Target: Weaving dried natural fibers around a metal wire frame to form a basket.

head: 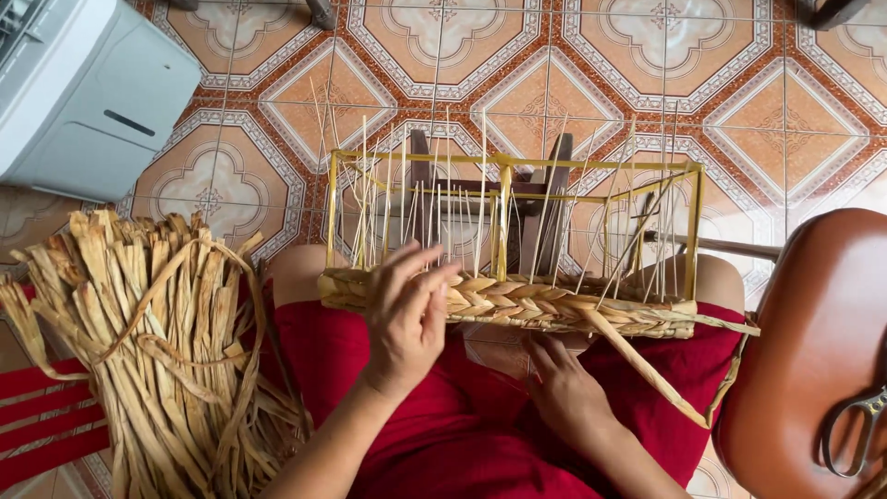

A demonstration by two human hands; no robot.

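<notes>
A yellow wire-frame basket (pixel 694 222) rests on my lap, over red cloth. Thin upright sticks stand around it, and a band of woven dried straw (pixel 545 305) runs along its near side. My left hand (pixel 407 314) lies on the left part of that woven band, fingers bent over the top edge among the sticks. Under the basket's near edge, my right hand (pixel 564 388) reaches up with fingers partly hidden. A loose straw strand (pixel 647 365) trails from the weave toward the lower right. Whether the right hand grips the strand I cannot tell.
A big bundle of dried straw strips (pixel 157 342) lies at my left on a red slatted seat (pixel 37 407). A brown chair seat (pixel 813 351) at right holds scissors (pixel 855 430). A white appliance (pixel 83 92) stands top left on the patterned tile floor (pixel 591 65).
</notes>
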